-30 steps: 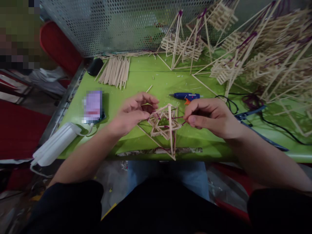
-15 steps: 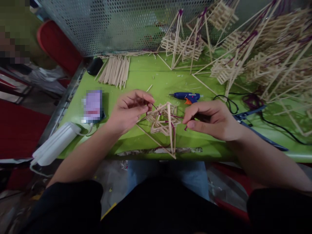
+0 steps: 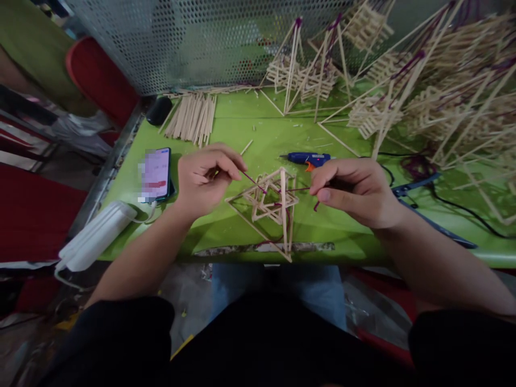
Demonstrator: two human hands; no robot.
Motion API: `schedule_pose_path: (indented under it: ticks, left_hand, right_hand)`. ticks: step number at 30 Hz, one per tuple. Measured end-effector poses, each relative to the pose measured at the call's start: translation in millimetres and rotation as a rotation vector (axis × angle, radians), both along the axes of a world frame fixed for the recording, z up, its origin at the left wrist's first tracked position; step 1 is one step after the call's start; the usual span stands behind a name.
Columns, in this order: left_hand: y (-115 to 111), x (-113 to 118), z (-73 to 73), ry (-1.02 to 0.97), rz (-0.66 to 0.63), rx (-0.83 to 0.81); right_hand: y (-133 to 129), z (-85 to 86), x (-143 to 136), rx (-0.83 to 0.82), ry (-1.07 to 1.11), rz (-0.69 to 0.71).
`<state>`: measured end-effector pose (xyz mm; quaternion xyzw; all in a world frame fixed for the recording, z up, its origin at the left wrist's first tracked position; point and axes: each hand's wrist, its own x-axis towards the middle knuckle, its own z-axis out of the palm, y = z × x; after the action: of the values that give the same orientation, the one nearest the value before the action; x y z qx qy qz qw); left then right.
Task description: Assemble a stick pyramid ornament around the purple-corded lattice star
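Observation:
A small frame of thin wooden sticks (image 3: 285,215) stands on the green table near its front edge, with a lattice of sticks inside its triangular outline. Purple string (image 3: 296,189) runs from the lattice out to both sides. My left hand (image 3: 207,180) is closed, pinching one stretch of the string left of and above the frame. On the other side, my right hand (image 3: 355,193) pinches another stretch between thumb and fingers, and a short tail dangles below. Both stretches look taut. Just beyond the frame lies a blue glue gun (image 3: 308,158) with an orange trigger.
Sticks (image 3: 191,119) lie bundled at the back left, near a black object (image 3: 158,110). At left are a phone (image 3: 159,174) and a white power bank (image 3: 97,236). Finished-looking stick frames (image 3: 374,115) crowd the right. Blue scissors (image 3: 435,223) lie by my right wrist. A person stands far left.
My left hand has moved left and slightly up, and my right hand slightly right, drawing the string outward. The stick frame has shifted a little to the right.

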<state>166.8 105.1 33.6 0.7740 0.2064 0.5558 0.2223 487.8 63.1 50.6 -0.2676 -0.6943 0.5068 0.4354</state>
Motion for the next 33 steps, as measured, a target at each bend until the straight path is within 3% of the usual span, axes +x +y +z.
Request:
schedule_pose_path:
  ticks: [3, 6, 10, 14, 21, 26, 33]
  left_hand:
    - [-9, 1, 9.2, 0.118, -0.032, 0.092]
    - [-25, 4, 11.7, 0.360, 0.056, 0.237]
    - [-47, 17, -1.9, 0.675, 0.301, 0.389]
    - [-60, 31, -14.6, 0.848, 0.364, 0.308]
    - [-68, 48, -5.3, 0.830, 0.402, -0.035]
    - [-65, 51, -10.2, 0.829, 0.439, -0.008]
    - [-67, 47, -21.3, 0.615, 0.324, 0.046]
  right_hand:
    - [1, 2.2, -1, 0.058, -0.100, 0.050]
    - [1, 2.8, -2, 0.158, -0.236, 0.111]
    - [-1, 1.2, -5, 0.226, -0.269, 0.114]
    - [-5, 0.2, -9, 0.165, -0.321, 0.026]
    - [-8, -4.2, -16, 0.162, -0.319, -0.059]
    - [-9, -7.0, -18, 0.174, -0.356, -0.096]
    - [-8, -16.1, -20, 0.118, -0.401, -0.183]
